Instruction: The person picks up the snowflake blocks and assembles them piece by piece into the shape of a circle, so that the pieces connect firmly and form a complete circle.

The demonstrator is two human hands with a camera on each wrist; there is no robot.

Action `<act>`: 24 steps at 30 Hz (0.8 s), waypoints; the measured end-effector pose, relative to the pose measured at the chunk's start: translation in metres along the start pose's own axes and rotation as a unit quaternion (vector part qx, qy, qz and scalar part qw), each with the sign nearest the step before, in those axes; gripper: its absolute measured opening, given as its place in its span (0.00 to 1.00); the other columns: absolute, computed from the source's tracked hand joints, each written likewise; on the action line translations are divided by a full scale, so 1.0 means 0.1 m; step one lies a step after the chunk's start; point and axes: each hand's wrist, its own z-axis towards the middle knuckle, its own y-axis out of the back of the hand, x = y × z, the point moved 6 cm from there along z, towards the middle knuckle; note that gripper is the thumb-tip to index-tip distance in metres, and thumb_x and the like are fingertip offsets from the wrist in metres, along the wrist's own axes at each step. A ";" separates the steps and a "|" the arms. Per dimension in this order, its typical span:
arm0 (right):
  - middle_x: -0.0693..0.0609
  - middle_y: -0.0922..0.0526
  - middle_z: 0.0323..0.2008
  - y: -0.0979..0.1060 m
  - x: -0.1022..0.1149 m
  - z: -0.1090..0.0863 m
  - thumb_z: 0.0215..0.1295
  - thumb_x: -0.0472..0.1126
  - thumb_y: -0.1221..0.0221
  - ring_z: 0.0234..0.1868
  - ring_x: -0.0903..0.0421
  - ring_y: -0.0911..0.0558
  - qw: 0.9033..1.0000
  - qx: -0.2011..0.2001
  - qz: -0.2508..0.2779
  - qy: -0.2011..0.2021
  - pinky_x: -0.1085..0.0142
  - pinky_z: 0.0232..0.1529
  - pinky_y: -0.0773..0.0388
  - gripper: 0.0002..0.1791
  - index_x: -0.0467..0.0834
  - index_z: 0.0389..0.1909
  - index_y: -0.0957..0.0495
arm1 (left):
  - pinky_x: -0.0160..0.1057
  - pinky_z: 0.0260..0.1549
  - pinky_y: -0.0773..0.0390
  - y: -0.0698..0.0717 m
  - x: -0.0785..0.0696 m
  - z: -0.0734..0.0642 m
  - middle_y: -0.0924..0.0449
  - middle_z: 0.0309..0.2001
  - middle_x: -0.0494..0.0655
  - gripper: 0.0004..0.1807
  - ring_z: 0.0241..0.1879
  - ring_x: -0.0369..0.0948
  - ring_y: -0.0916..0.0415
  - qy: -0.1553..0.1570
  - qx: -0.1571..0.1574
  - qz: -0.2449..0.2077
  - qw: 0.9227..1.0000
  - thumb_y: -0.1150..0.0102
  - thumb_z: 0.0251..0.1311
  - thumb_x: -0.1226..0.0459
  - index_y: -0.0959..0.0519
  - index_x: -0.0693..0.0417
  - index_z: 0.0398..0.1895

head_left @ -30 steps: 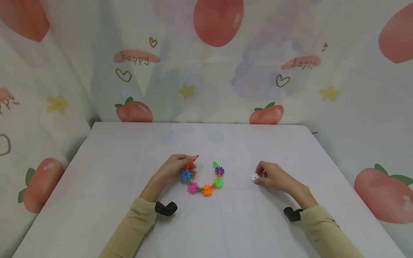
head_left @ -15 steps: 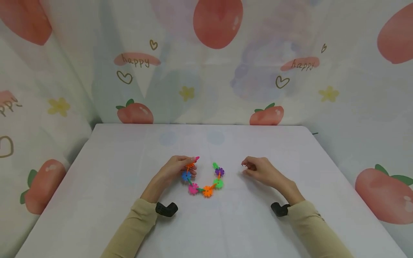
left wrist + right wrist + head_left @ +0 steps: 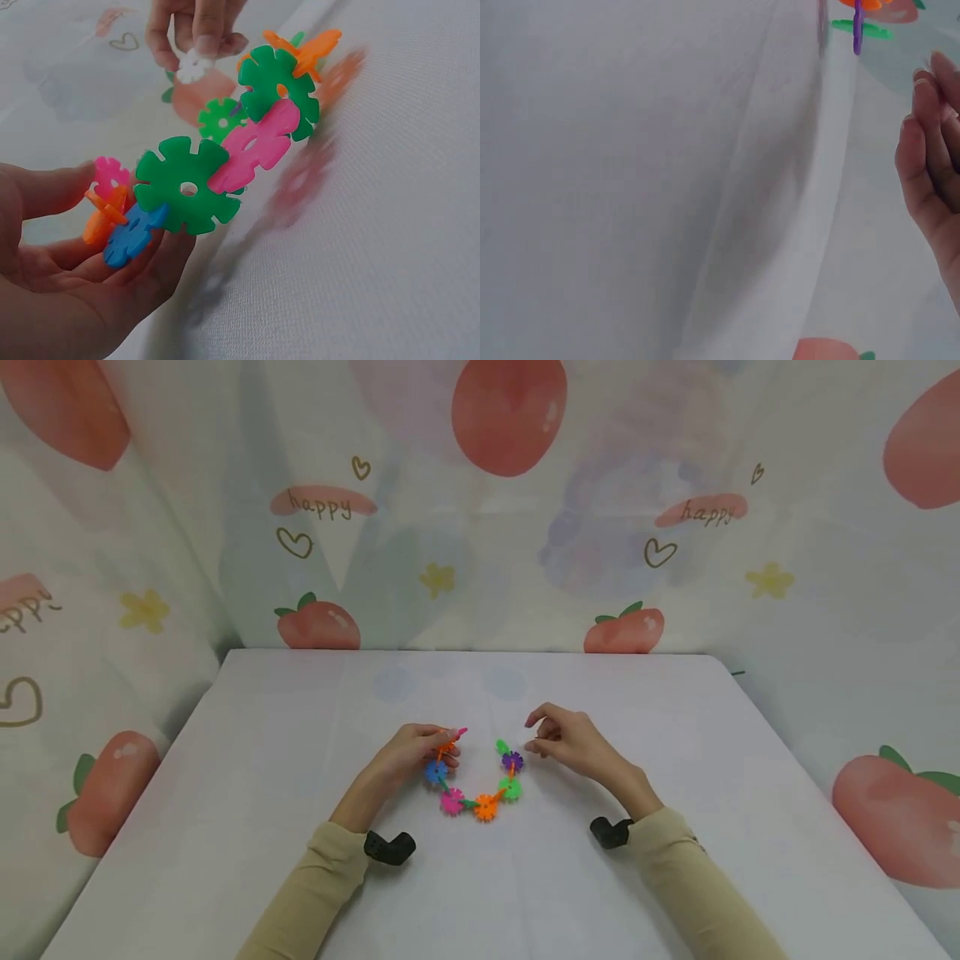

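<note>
A curved chain of notched plastic snowflake discs (image 3: 486, 807), in orange, pink, blue, green and purple, bows toward the person between the hands. My left hand (image 3: 405, 762) grips its left end, thumb on the pink end disc (image 3: 111, 172) near an orange one. The loose right end has a green disc (image 3: 502, 747) beside a purple disc (image 3: 512, 762). Close to that end, my right hand (image 3: 576, 742) pinches a white snowflake disc (image 3: 193, 67), clearest in the left wrist view. In the right wrist view my right hand (image 3: 934, 165) shows at the right edge.
A white-covered table (image 3: 480, 893) lies under both hands. Behind and beside it hangs a cloth (image 3: 495, 527) printed with fruit, hearts and flowers. A black wrist device (image 3: 390, 848) sits at the left cuff, another black device (image 3: 611, 832) at the right.
My right hand has moved left with the white disc, from well right of the chain to close beside its loose end. My left hand keeps its grip, nearly still.
</note>
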 end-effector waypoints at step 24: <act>0.49 0.11 0.33 -0.41 0.28 0.45 0.70 0.37 0.35 0.33 0.47 0.13 0.998 0.014 0.066 0.018 0.69 0.38 0.16 0.12 0.38 0.51 0.16 | 0.38 0.50 0.15 -0.01 -0.06 0.00 0.14 0.32 0.46 0.19 0.35 0.39 0.15 -0.024 0.000 0.031 0.999 0.46 0.77 0.62 0.20 0.74 0.53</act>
